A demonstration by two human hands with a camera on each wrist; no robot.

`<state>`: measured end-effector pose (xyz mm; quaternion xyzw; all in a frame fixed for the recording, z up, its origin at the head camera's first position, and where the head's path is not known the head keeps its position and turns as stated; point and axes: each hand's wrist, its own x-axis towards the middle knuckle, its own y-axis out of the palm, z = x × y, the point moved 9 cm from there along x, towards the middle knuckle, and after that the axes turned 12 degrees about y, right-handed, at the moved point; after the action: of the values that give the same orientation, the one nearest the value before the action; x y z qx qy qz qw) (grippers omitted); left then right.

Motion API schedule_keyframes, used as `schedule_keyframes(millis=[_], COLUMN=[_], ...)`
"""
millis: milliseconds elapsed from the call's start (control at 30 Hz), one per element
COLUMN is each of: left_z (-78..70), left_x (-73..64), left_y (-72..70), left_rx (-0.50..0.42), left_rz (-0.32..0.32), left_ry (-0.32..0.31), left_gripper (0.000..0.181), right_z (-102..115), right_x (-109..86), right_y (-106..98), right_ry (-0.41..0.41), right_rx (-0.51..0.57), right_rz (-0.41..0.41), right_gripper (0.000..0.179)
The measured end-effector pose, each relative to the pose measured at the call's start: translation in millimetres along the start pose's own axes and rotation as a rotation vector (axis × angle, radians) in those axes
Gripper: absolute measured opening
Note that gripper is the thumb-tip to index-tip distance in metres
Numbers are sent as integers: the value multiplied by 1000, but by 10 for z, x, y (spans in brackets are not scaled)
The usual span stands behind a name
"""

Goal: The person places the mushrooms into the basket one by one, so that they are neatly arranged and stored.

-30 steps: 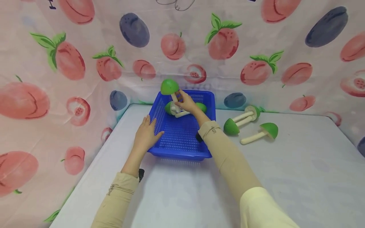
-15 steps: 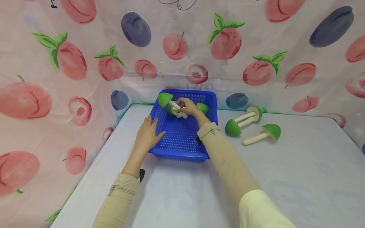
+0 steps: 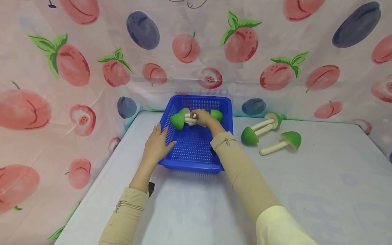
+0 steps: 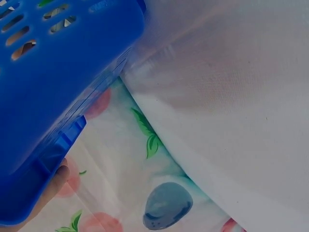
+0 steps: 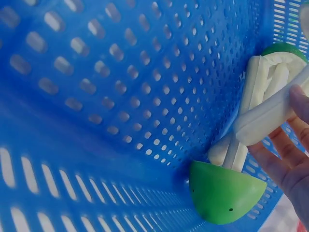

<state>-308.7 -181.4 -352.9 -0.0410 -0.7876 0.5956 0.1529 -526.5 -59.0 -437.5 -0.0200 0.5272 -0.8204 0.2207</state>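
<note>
Beige sleeves [image 3: 251, 178], dark cuff lettering [image 3: 227, 142], pale yellow overlayer [image 3: 280, 226]

In the head view, the right hand [image 3: 201, 117] hid part of the mushrooms [image 3: 178, 121], so we couldn't count those beneath it. The left wrist view cropped the basket [image 4: 72, 87], which hid most of the left hand [image 4: 58, 180] from us.

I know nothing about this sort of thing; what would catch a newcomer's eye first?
Probably the bright blue basket towards the back of the white table, inside which the right hand holds a green-capped mushroom by its stem. Three similar mushrooms lie to the basket's right. Behind the table hangs a cloth printed with pink and dark-blue fruit.
</note>
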Motion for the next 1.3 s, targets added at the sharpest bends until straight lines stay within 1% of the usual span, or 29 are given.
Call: schedule_keyframes(millis=[33,167,200,233,267,333,433,467,500,533,567,633,667,700,733,767,800,867,900,1033,1200,1300], left_z=[3,11,12,15,17,21,22,20,17,16,15,13,12,10,8,5,0,-8,-9,-2,-1,1], left_x=[4,21,24,28,29,29,35,37,39,42,43,40,37,34,32,29,28,27,26,9,-10,-16], left_y=[-3,-18,-21,-22,-23,-23,-40,-47,-56,-60,-59,-50,-43,-38,-32,-29,-29,-27,-24,-4,15,13], left_rx=[1,6,5,2,-1,-6,-8,-8,-9,-8,-8,-8,-7,-5,-6,-7,-6,-8,-9,-7,-12,-14], left_rz=[0,-1,-1,0,2,8,8,7,6,5,6,9,12,13,12,10,9,6,4,6,10,5], left_ry=[0,2,1,-1,-3,-9,-12,-12,-13,-13,-13,-15,-16,-16,-15,-14,-12,-6,-4,-2,-3,-9], left_gripper=[70,70,70,70,70,70,71,71,71,71,71,71,71,71,71,71,71,71,71,71,71,71], right_z=[34,229,255,302,321,352,382,370,342,241,96,-46,-71,-80,-70,18,150,278,304,345,326,310], right_x=[-11,-346,-391,-492,-554,-647,-717,-700,-637,-441,-179,64,100,98,56,-132,-392,-651,-701,-757,-694,-633], right_y=[-9,-134,-148,-165,-171,-171,-169,-162,-135,-62,52,162,187,197,185,116,6,-92,-107,-88,-56,-35], right_ry=[5,20,18,56,60,56,56,71,93,67,62,49,64,70,68,109,130,161,152,120,127,148], right_rx=[-14,-64,-82,-121,-134,-144,-166,-165,-168,-165,-174,-177,-182,-179,-173,-171,-162,-157,-157,-177,-180,-181], right_rz=[3,37,34,59,63,59,57,69,85,74,73,52,60,59,47,57,58,70,55,26,15,38], right_gripper=[23,19,19,22,22,23,24,25,25,24,24,20,20,20,19,19,19,23,23,25,27,26])
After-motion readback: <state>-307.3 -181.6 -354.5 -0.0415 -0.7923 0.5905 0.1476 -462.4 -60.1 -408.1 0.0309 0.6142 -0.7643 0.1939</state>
